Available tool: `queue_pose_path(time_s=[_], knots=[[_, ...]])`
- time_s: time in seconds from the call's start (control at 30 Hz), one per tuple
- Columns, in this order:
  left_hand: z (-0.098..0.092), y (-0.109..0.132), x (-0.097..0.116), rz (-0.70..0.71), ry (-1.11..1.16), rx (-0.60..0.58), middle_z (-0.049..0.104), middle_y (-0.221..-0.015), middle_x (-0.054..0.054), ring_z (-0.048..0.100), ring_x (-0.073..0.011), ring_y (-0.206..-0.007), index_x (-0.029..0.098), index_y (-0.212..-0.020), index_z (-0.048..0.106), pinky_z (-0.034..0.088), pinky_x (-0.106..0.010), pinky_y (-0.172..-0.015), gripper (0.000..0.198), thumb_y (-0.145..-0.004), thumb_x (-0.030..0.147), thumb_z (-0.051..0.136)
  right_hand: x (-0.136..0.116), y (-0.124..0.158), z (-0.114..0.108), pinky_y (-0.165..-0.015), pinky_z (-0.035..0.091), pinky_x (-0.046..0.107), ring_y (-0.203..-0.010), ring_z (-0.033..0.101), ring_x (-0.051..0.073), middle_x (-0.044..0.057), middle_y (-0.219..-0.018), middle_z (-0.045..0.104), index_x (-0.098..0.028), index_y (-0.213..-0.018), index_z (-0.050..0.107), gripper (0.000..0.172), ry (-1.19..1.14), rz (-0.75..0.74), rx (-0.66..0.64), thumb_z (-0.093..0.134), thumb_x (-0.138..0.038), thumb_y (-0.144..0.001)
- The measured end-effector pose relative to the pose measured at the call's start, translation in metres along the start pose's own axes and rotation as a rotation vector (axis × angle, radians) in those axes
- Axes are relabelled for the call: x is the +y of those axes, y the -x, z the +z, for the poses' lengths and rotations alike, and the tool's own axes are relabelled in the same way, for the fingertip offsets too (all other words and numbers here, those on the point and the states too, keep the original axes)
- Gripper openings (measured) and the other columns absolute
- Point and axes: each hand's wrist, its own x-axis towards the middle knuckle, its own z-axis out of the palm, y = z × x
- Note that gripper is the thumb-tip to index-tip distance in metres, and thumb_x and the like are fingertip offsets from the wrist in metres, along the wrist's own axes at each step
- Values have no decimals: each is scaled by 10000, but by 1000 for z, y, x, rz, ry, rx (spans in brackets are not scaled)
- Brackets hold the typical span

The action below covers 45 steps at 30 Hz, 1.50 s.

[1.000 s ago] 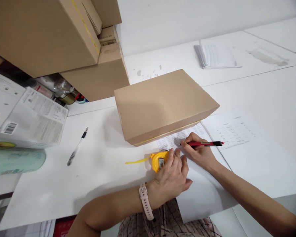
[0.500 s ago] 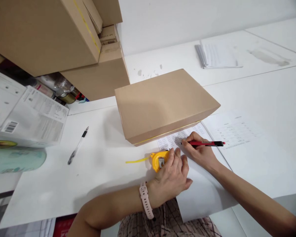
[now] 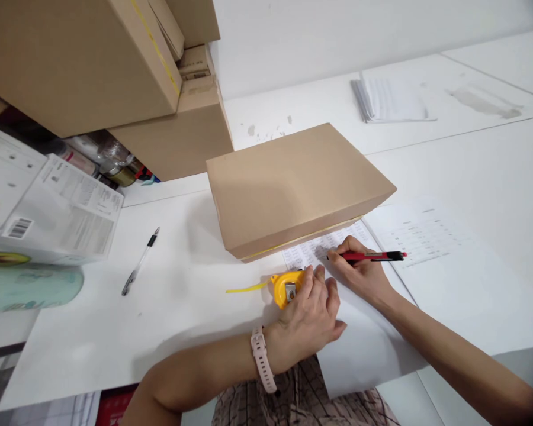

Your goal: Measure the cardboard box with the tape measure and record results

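A red and black pen (image 3: 375,257) is pinched in my right hand (image 3: 359,269), its tip over the printed rows of a paper sheet (image 3: 364,325). My left hand (image 3: 311,310) lies palm down on the sheet, fingers loosely bent and touching the right side of a yellow tape measure (image 3: 284,289). A short piece of yellow tape sticks out to the left from the case. Just beyond both hands sits a closed brown cardboard box (image 3: 297,183), covering the top of the sheet.
A clear pen (image 3: 141,261) lies on the white table (image 3: 173,313). Large cartons (image 3: 190,133) are stacked at the back left, near a white package (image 3: 62,213) and a mint-green object (image 3: 35,288). Another printed sheet (image 3: 462,278) is at right, with stacked papers (image 3: 393,97) behind.
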Motion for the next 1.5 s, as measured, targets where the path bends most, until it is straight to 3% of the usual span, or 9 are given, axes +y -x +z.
queue_pose_path(time_s=[0.9, 1.1, 1.23, 1.3, 1.4, 1.5], knots=[[1, 0, 1, -1, 17, 17, 630, -1343, -311, 569, -377, -1318, -27, -1356, 540, 193, -545, -1200, 701, -993, 565, 440, 5, -1, -2, -509, 339, 286, -543, 395, 124, -32, -598, 465, -234, -680, 481, 325, 14, -14, 13, 657, -404, -894], [-1, 0, 0, 4, 16, 5, 625, -1347, -314, 558, -380, -1330, -35, -1361, 536, 195, -542, -1201, 710, -994, 565, 440, 0, 2, -5, -506, 372, 282, -534, 453, 135, -28, -603, 510, -243, -744, 516, 271, 101, -66, 46, 622, -399, -938], [-4, 1, -2, 0, 13, 6, 623, -1357, -304, 576, -370, -1313, -22, -1363, 547, 216, -525, -1198, 693, -997, 556, 439, -5, 16, -21, -642, 502, 309, -719, 648, 189, 38, -857, 702, -247, -990, 614, 87, 343, -268, -15, 541, -292, -976], [-5, 1, -2, -2, 13, 5, 619, -1367, -298, 584, -360, -1306, -12, -1371, 551, 230, -513, -1196, 684, -999, 551, 438, 1, 24, -35, -730, 535, 343, -928, 689, 241, 86, -1067, 727, -245, -1150, 620, 238, 533, -392, -49, 474, -194, -968], [-4, 1, -1, -10, 13, 11, 636, -1347, -292, 596, -351, -1296, 1, -1354, 576, 262, -504, -1187, 671, -991, 552, 456, 17, 32, -52, -832, 541, 413, -1174, 626, 316, 141, -1314, 667, -212, -1310, 585, 413, 827, -483, -43, 439, -115, -935], [0, 0, 1, -28, 16, 22, 655, -1322, -286, 603, -347, -1287, 5, -1337, 591, 297, -498, -1176, 657, -981, 547, 485, 32, 31, -58, -908, 521, 456, -1260, 577, 341, 157, -1400, 624, -193, -1382, 565, 479, 987, -513, -13, 446, -95, -929]])
